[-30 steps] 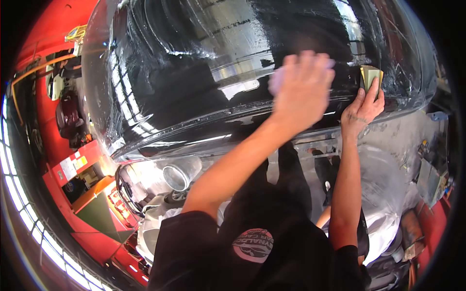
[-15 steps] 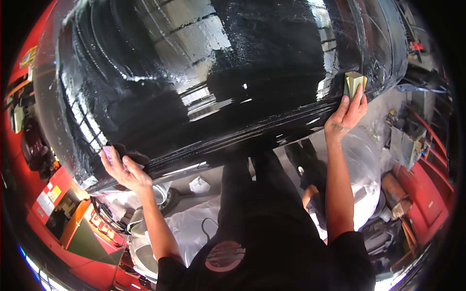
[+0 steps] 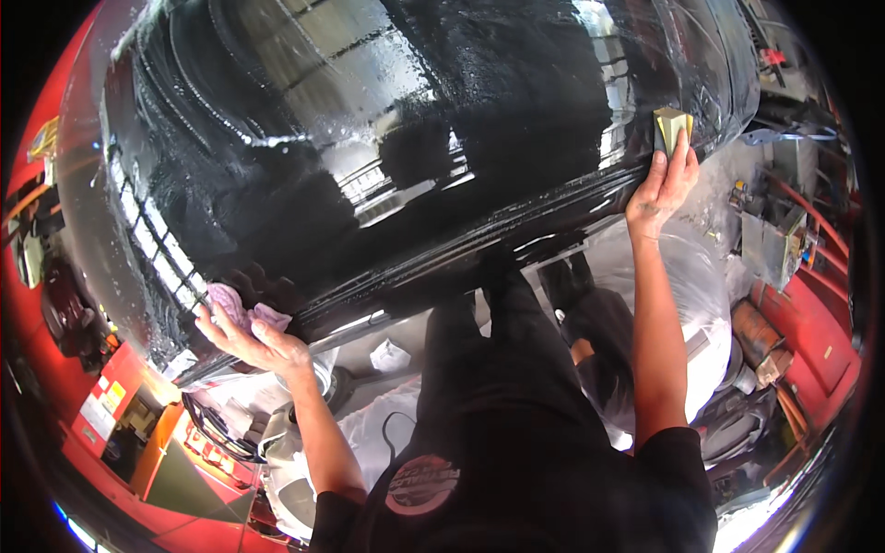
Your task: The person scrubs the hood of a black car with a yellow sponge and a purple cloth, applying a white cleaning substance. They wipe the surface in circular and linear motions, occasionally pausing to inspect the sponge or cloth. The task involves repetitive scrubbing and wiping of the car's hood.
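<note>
A glossy black car body panel (image 3: 516, 120), wet and streaked with whitish residue, spreads across the upper view. Near its lower left edge, my left hand (image 3: 253, 346) has its fingers around a crumpled pink cloth (image 3: 226, 300), which rests on the panel. At the right, my right hand (image 3: 662, 189) grips a pale yellowish sanding block (image 3: 674, 121) with a darker sheet along its side. The block lies against the panel close to its near right edge. My fingers hide the lower part of the block.
Below the panel sits a plastic-covered bulky object (image 3: 378, 438). A person in dark clothing (image 3: 599, 332) is close by on the right, beside more plastic sheeting (image 3: 687, 286). Red equipment (image 3: 811, 341) stands at the right, and an orange-framed box (image 3: 184, 452) at the lower left.
The view has tilted slightly. More of the pink cloth now shows above my left fingers. My right hand still holds the block near the same panel edge. The nearby person's dark-clothed body has shifted.
</note>
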A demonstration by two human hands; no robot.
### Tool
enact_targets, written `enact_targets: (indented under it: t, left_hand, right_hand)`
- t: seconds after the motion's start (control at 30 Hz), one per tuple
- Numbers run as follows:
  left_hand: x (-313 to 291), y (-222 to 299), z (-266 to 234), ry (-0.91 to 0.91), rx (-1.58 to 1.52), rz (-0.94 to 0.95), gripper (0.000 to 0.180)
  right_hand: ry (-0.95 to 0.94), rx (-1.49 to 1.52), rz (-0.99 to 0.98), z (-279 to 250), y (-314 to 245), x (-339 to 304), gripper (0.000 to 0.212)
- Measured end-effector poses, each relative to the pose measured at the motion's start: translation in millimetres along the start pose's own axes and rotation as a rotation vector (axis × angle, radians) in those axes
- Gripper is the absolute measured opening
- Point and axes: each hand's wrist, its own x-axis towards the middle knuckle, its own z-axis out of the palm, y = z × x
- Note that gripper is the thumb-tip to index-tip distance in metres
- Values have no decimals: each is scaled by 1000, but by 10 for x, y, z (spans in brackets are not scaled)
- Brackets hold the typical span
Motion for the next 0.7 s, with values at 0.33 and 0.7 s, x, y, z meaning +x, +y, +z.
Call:
enact_targets:
  t: [0.33, 0.7]
  left_hand:
    - [796, 817, 238, -276, 14, 185, 67]
    - [1013, 1571, 1117, -343, 174, 162, 71]
  right_hand:
    - [56, -4, -14, 72, 72, 20, 50]
    - [25, 72, 43, -26, 17, -20, 51]
